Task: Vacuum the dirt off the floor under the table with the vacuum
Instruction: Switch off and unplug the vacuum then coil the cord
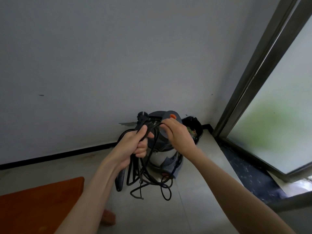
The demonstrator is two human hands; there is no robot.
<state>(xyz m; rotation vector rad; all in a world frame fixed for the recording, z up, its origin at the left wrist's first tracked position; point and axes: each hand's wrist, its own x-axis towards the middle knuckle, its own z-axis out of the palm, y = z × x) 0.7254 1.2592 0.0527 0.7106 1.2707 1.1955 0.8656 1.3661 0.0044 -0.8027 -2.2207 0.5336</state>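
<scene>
A canister vacuum [163, 157] with a steel drum, dark blue-grey lid and orange button stands on the floor by the wall corner. My left hand [135, 142] grips a bundle of its black power cord [148, 181], whose loops hang down in front of the drum; the plug end sticks up above my fist. My right hand [175, 134] pinches one strand of that cord just over the lid. A ribbed black hose [120, 179] hangs beside the drum. The orange-brown table [38, 206] fills the lower left.
A small black bin [194, 127] holding rubbish sits behind the vacuum in the corner. A glass door with a dark metal frame [249, 92] runs along the right, with a dark threshold strip [249, 176] below it. Pale tiled floor [194, 200] lies ahead.
</scene>
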